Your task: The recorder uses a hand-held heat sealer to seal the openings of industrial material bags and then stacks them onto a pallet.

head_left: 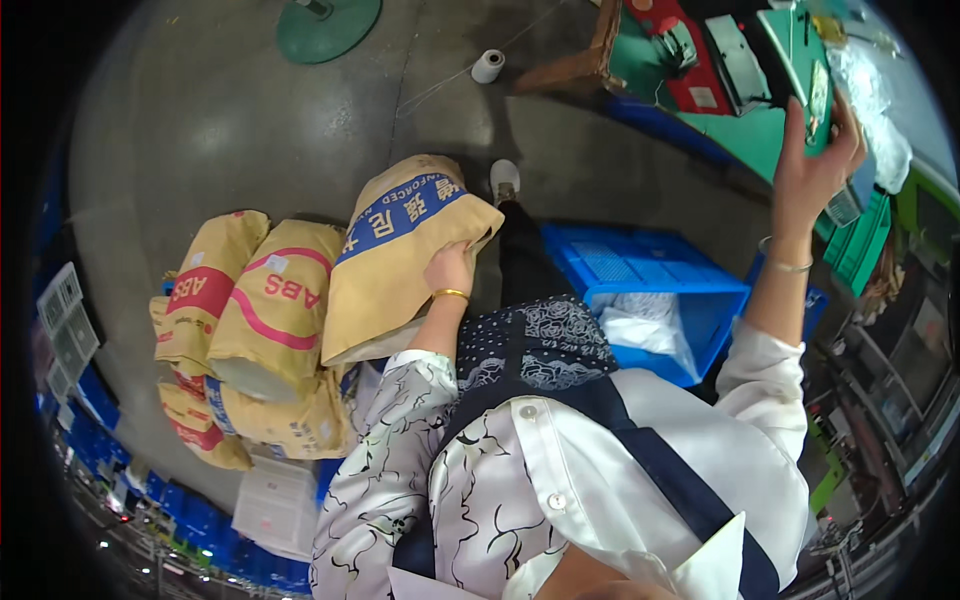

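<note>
My left hand [450, 268] is closed on the edge of a brown paper sack [385, 275] with a blue printed band. The sack stands tilted at my left, above other sacks. Out to the upper right, my right hand [818, 165] reaches over a green-topped workbench [745, 140], thumb and fingers apart. Near its fingertips lies a small, narrow tool [817, 92] with a pale green part, its kind unclear. I cannot see anything held in that hand.
Full sacks with red bands [275, 290] are piled at the left. A white crate [277, 505] stands below them. Right of my legs is a blue crate [715, 300] with white bags inside. A thread spool [488, 66] and a green round base [325, 30] stand on the floor.
</note>
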Demonstrator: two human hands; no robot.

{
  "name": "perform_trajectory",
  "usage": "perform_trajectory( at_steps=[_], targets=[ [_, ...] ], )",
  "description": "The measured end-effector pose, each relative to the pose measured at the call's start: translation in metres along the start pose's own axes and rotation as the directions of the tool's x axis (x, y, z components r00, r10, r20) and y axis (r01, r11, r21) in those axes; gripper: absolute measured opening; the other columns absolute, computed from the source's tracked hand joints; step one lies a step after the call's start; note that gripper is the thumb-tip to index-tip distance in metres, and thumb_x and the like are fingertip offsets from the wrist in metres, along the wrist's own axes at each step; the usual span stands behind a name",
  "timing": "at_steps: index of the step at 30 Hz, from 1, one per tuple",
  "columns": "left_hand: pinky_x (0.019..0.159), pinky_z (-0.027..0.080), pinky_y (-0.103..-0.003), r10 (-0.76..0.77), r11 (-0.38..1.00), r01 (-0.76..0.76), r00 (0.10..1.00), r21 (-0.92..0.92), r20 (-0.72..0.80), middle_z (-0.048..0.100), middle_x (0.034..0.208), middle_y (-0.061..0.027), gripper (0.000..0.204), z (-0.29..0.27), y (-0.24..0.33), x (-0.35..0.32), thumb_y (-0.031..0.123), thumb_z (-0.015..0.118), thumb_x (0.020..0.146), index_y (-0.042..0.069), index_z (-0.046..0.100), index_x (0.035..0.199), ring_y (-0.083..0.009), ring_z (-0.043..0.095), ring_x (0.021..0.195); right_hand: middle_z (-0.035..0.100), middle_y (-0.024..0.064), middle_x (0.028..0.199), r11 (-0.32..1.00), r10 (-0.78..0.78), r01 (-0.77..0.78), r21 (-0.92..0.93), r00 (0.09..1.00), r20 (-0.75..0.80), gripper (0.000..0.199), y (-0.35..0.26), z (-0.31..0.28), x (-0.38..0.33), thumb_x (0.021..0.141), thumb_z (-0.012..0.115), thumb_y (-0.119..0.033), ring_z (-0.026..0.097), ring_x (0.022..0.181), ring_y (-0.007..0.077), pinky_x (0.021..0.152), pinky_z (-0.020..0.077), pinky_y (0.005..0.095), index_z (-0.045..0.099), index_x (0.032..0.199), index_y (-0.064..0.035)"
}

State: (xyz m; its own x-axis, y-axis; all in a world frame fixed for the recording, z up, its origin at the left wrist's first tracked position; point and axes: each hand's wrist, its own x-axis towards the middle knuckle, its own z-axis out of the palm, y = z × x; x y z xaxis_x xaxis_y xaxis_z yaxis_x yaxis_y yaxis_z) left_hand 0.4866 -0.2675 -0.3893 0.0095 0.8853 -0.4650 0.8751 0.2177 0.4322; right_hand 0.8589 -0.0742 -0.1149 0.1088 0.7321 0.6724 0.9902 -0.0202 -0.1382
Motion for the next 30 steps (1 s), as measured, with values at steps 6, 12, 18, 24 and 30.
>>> perform_trajectory(
  at_steps=[6,12,18,24,30],
  targets=[
    [0.073,0.053,-0.041,-0.051,0.997,0.053,0.998,-0.052,0.04,0.07,0.096,-0.0073,0.019,0.004,0.0,-0.011,0.024,0.058,0.088,0.016,0.074,0.094,-0.0293,0.066,0.089,0.064,0.0068,0.088,0.891,0.102,-0.446,0.084,0.376,0.921,0.055,0.045,0.043,0.071,0.084,0.075,-0.039,0.063,0.075,0.0142,0.069,0.0514,0.0269,0.057,0.111,0.0049],
    [0.078,0.052,-0.041,-0.13,0.987,0.138,0.987,-0.077,0.092,0.069,0.101,-0.0098,0.021,0.015,0.0,-0.02,0.024,0.056,0.091,0.014,0.073,0.1,-0.0313,0.065,0.093,0.058,-0.0003,0.067,0.736,0.201,-0.675,-0.053,0.143,0.969,0.031,0.044,0.064,0.072,0.083,0.076,-0.033,0.054,0.053,0.007,0.051,0.045,0.0219,0.061,0.079,-0.0059],
    [0.077,0.053,-0.042,-0.187,0.97,0.194,0.981,-0.147,0.059,0.07,0.095,-0.0096,0.023,0.034,0.001,-0.028,0.015,0.053,0.088,0.015,0.073,0.099,-0.0301,0.066,0.091,0.053,-0.002,0.061,0.757,0.176,-0.654,-0.005,0.196,0.965,0.027,-0.022,0.01,0.022,0.089,0.07,-0.031,0.05,0.049,0.0069,0.047,0.0382,0.0228,0.059,0.079,-0.009],
    [0.078,0.053,-0.041,-0.177,0.961,0.189,0.981,-0.2,0.076,0.069,0.098,-0.0084,0.021,0.033,0.015,-0.034,0.014,0.056,0.087,0.015,0.073,0.1,-0.0294,0.066,0.093,0.057,0.0003,0.065,0.608,0.2,-0.787,-0.103,0.027,0.98,0.026,-0.056,-0.041,-0.022,0.089,0.07,-0.027,0.052,0.05,0.0083,0.049,0.0409,0.0228,0.06,0.078,-0.0054],
    [0.077,0.053,-0.039,-0.066,0.973,0.083,0.994,-0.214,0.084,0.069,0.099,-0.0074,0.022,0.043,0.011,-0.035,0.013,0.063,0.084,0.017,0.072,0.103,-0.0299,0.065,0.09,0.056,-0.0004,0.063,0.523,0.18,-0.84,-0.141,-0.053,0.982,0.02,-0.084,-0.028,-0.107,0.092,0.066,-0.022,0.05,0.051,0.0077,0.05,0.038,0.0234,0.064,0.087,-0.003]
  ],
)
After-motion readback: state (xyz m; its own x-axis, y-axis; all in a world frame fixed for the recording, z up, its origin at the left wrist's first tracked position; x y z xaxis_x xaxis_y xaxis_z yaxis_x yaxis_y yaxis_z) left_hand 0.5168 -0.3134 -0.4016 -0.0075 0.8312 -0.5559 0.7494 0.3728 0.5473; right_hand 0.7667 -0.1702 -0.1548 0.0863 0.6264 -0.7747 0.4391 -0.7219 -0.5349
